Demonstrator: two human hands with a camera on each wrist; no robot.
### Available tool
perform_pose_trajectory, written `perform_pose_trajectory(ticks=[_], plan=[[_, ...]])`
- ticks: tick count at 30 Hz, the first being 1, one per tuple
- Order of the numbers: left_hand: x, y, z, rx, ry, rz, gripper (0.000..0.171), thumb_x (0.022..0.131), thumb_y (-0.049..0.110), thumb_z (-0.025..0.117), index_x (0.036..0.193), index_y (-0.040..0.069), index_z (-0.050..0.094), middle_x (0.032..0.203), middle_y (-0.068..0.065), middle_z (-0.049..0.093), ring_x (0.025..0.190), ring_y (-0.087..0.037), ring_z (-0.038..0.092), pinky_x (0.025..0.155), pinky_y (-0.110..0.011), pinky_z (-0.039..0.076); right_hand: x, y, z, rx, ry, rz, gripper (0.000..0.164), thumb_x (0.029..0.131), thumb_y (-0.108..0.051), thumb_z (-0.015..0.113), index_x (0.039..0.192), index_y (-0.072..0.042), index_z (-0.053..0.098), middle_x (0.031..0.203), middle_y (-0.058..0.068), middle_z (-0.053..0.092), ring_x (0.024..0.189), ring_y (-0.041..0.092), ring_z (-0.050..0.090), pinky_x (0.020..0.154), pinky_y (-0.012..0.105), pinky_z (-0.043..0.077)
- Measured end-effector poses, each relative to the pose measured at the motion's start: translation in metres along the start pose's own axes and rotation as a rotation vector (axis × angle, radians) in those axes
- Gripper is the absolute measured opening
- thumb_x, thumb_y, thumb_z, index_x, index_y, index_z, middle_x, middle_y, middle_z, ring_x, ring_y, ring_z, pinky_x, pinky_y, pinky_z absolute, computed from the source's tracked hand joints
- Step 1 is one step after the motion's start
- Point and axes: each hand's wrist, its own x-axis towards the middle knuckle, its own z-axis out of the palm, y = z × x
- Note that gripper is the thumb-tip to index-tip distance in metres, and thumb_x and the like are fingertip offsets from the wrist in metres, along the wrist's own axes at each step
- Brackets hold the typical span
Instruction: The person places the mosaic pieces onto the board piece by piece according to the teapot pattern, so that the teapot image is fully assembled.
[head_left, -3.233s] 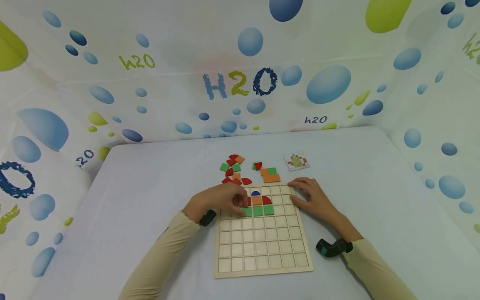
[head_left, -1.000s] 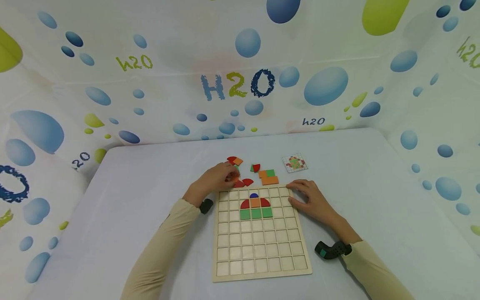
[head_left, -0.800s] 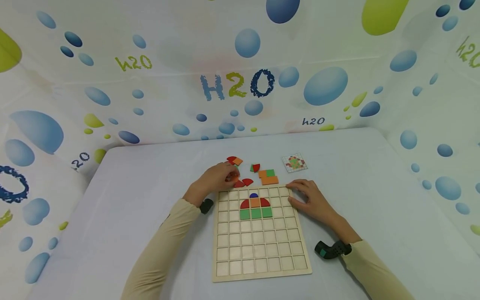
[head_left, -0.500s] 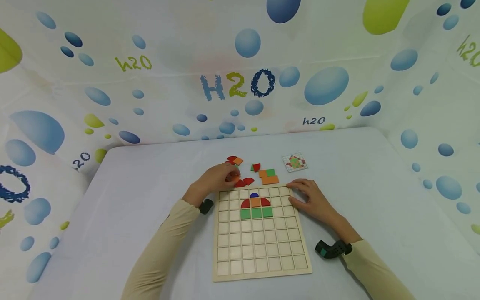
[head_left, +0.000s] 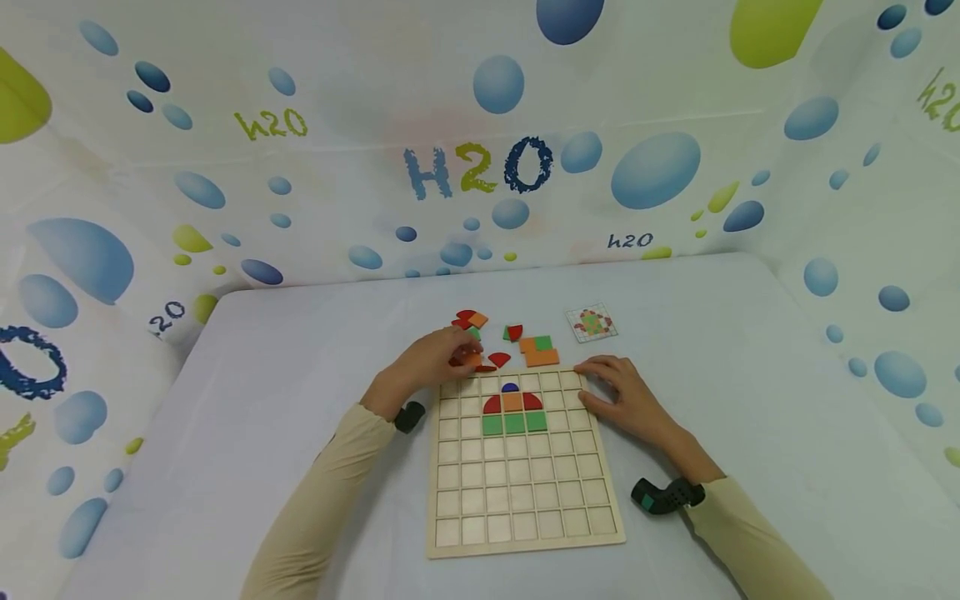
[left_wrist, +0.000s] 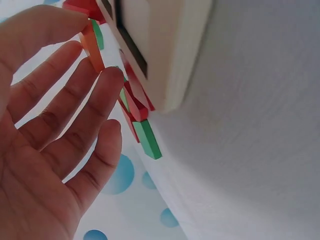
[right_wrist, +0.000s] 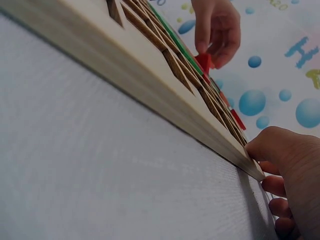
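Note:
In the head view, my left hand (head_left: 427, 360) is at the loose tiles just beyond the wooden grid board (head_left: 525, 550). Its thumb and fingertips pinch a red tile (head_left: 486, 367), which looks tilted on edge; the right wrist view shows this red tile (right_wrist: 203, 61) between thumb and fingers. An orange tile (left_wrist: 92, 46) lies by the fingertips in the left wrist view. My right hand (head_left: 628, 402) grips the board's far right corner, thumb on the side edge. Set in the board are a blue half-round, two red quarter-rounds, an orange square (head_left: 512, 402) and green squares (head_left: 514, 423).
Behind the board lie red, green and orange tiles, among them a red quarter-round (head_left: 498, 359) and orange tiles (head_left: 542, 357). A small pattern card (head_left: 592, 322) lies at the back right. A printed white cloth (head_left: 337, 217) hangs behind the table.
My left hand has gone from the board's upper left to the loose tiles beyond it. A red tile by its thumb has since tipped up. The right hand stays at the corner.

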Motion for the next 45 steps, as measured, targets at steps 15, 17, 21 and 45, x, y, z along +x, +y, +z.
perform_pose_trajectory(ticks=[15, 17, 21, 45], plan=[[-0.008, 0.010, 0.006, -0.034, 0.031, 0.157, 0.021, 0.092, 0.013, 0.066, 0.111, 0.006, 0.067, 0.105, -0.005, 0.063, 0.094, -0.019, 0.059, 0.084, -0.030, 0.052, -0.001, 0.004, 0.002, -0.005, 0.000, 0.000, 0.038, 0.085, -0.010, 0.073, 0.122, -0.005, 0.065, 0.125, 0.016, 0.057, 0.107, 0.030, 0.047, 0.086, 0.048, 0.041], [-0.009, 0.012, 0.008, -0.042, 0.031, 0.163, 0.021, 0.092, 0.015, 0.066, 0.112, 0.007, 0.067, 0.106, -0.004, 0.064, 0.094, -0.018, 0.059, 0.085, -0.031, 0.052, -0.001, 0.004, 0.003, -0.003, -0.002, 0.001, 0.038, 0.085, -0.010, 0.073, 0.122, -0.005, 0.065, 0.125, 0.016, 0.057, 0.107, 0.030, 0.047, 0.086, 0.049, 0.041], [-0.009, 0.015, 0.013, -0.021, 0.018, 0.194, 0.023, 0.093, 0.018, 0.066, 0.112, 0.006, 0.068, 0.106, -0.003, 0.065, 0.096, -0.016, 0.060, 0.087, -0.030, 0.051, -0.002, 0.004, 0.003, -0.005, 0.000, 0.002, 0.038, 0.085, -0.010, 0.073, 0.122, -0.005, 0.065, 0.125, 0.016, 0.057, 0.108, 0.031, 0.047, 0.087, 0.049, 0.041], [-0.018, 0.035, 0.030, 0.073, 0.022, 0.360, 0.020, 0.090, 0.017, 0.069, 0.108, 0.009, 0.070, 0.103, -0.001, 0.066, 0.084, -0.011, 0.063, 0.078, -0.023, 0.051, -0.004, 0.002, 0.005, -0.003, 0.002, 0.025, 0.038, 0.087, -0.011, 0.072, 0.123, -0.007, 0.064, 0.127, 0.015, 0.056, 0.111, 0.030, 0.046, 0.087, 0.049, 0.041]])
